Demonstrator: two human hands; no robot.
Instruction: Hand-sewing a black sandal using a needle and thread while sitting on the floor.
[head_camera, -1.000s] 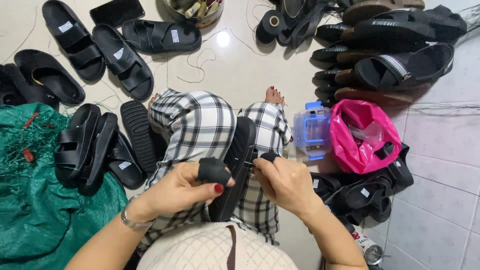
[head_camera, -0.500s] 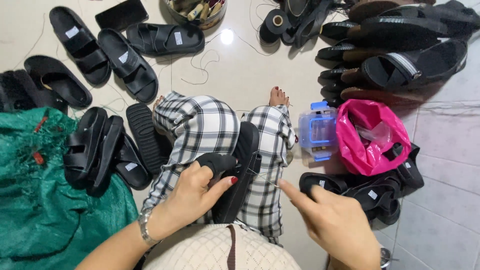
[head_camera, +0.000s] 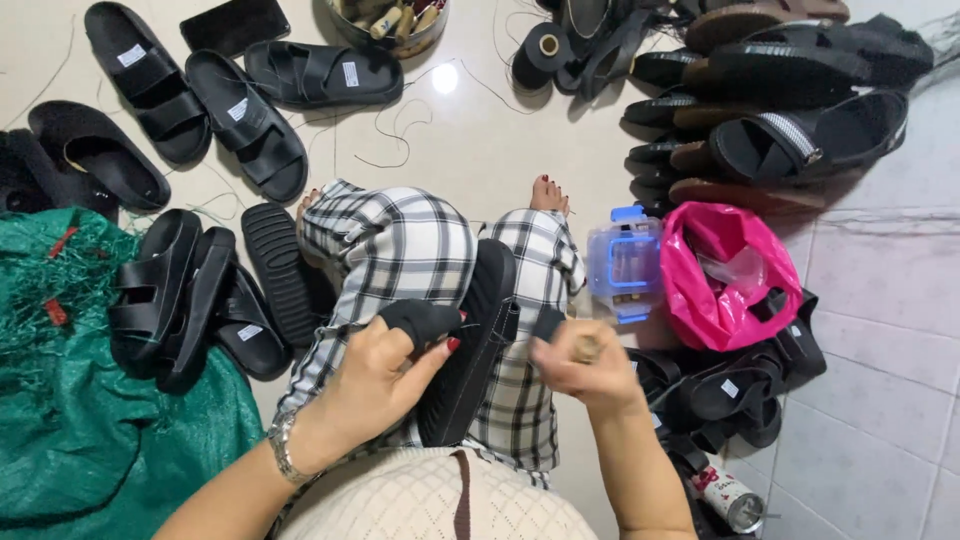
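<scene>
Across the lap, on black-and-white checked trousers (head_camera: 400, 250), a black thick-soled rubber sandal (head_camera: 470, 345) is propped on its edge, its long axis running from the toe end near the knees back toward the body, tilted slightly to the left at the near end. The left hand (head_camera: 385, 375) is closed on the sandal's black fabric strap (head_camera: 420, 318), fingers wrapped over the strap and thumb pressed against the sole side, so the sandal is held from its left. The right hand (head_camera: 580, 360) is seen just to the right of the sandal, level with its middle; it is blurred, loosely curled, and something small and dark appears to be pinched at its fingertips, though what it is, and whether the hand touches the sandal, cannot be told. The sandal therefore lies between the two hands, nearer to and gripped by the left one.

On the pale tiled floor (head_camera: 460, 140), a clear blue-trimmed plastic box (head_camera: 622, 265) and a crumpled pink plastic bag (head_camera: 715, 275) are set just beside the right knee. Stacked black sandals (head_camera: 780, 110) are piled beyond them, more black sandals (head_camera: 180, 295) lie to the left beside a green woven sack (head_camera: 90, 440), and loose threads are scattered about.
</scene>
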